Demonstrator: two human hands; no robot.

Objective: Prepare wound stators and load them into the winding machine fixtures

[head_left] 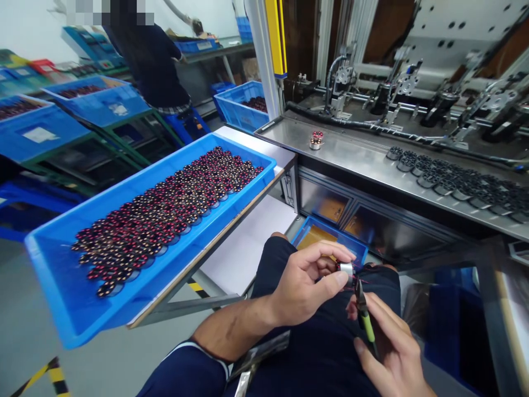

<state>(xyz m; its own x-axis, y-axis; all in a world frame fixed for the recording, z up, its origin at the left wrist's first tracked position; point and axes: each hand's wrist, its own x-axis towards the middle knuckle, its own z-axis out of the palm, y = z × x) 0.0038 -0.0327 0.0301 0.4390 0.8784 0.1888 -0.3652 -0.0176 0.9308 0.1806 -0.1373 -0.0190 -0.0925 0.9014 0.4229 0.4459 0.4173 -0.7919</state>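
Note:
Above my lap, my left hand [308, 284] pinches a small round motor stator [346, 269] with a silvery side, between thumb and fingers. Thin reddish wires stick out from its right side. My right hand [390, 336] is closed around a pair of wire cutters [365, 316] with green handles. Their dark jaws point up and sit close beside the stator, by the wires. Whether the blades touch a wire is too small to tell.
A long blue tray [53, 264] on the left table carries rows of wound stators. The machine's metal ledge [351, 157] holds two wound stators [316, 140] and, farther right, several dark cores [450, 179]. Behind, a person [144, 60] stands near blue bins [37, 132].

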